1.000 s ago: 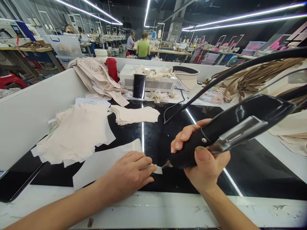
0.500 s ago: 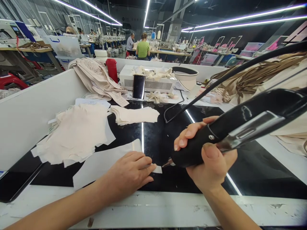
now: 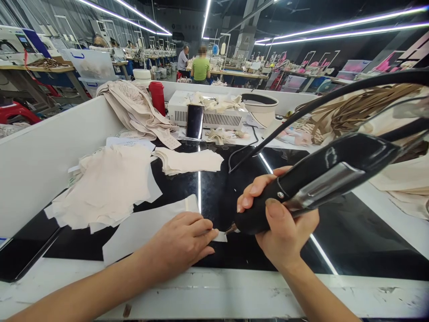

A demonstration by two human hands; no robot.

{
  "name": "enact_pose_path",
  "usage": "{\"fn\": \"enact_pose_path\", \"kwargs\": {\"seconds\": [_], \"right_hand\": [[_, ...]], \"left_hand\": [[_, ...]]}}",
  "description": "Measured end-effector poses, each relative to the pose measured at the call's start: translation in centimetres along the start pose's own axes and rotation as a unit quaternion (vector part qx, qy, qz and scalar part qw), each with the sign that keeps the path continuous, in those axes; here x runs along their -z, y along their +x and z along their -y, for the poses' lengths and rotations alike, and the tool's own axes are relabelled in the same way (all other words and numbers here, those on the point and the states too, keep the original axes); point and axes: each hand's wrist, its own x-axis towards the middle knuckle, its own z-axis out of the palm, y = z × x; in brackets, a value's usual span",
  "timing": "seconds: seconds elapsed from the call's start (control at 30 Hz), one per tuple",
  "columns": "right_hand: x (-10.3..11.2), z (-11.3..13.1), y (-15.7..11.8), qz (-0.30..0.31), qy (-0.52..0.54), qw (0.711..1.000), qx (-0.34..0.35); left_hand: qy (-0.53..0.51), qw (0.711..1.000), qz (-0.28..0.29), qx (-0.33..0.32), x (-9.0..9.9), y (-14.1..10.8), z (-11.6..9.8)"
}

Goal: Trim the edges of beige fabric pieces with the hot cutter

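My left hand [image 3: 184, 241] presses palm down on a pale fabric piece [image 3: 134, 230] that lies on the glossy black work surface [image 3: 362, 237]. Its fingers are close together at a narrow white end that pokes out past the fingertips. Wrapped round a thick black handheld tool [image 3: 311, 179], my right hand [image 3: 281, 219] keeps the tool tilted, with its small metal tip down at the white end. Behind my left hand is a short stack of cream pieces [image 3: 189, 161], and to the left a larger cream pile [image 3: 107, 183].
A black cable [image 3: 281, 132] arches over the right side. At the back stand a white vented box [image 3: 223, 118], a phone [image 3: 195, 120], a red bottle [image 3: 157, 97] and draped fabric [image 3: 134, 107]. Brown straps [image 3: 351, 112] lie at right. Two people sit far off.
My right hand has moved slightly left with the black tool, and the tool's tip has come to the white end of the fabric. My left hand has stayed in place.
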Motion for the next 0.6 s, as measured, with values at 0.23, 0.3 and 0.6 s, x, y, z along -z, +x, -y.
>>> {"fn": "enact_pose_path", "kwargs": {"seconds": [0.23, 0.3, 0.6], "right_hand": [[-0.18, 0.8, -0.29, -0.014, -0.003, 1.0, -0.003], [-0.2, 0.85, -0.42, -0.01, -0.003, 1.0, -0.006], [0.03, 0.72, -0.53, 0.001, 0.005, 1.0, -0.007]], "left_hand": [[0.003, 1.0, 0.006, 0.001, 0.24, 0.02, -0.12], [0.004, 1.0, 0.009, 0.003, 0.29, 0.06, -0.16], [0.006, 1.0, -0.022, -0.004, 0.52, 0.04, -0.1]]}}
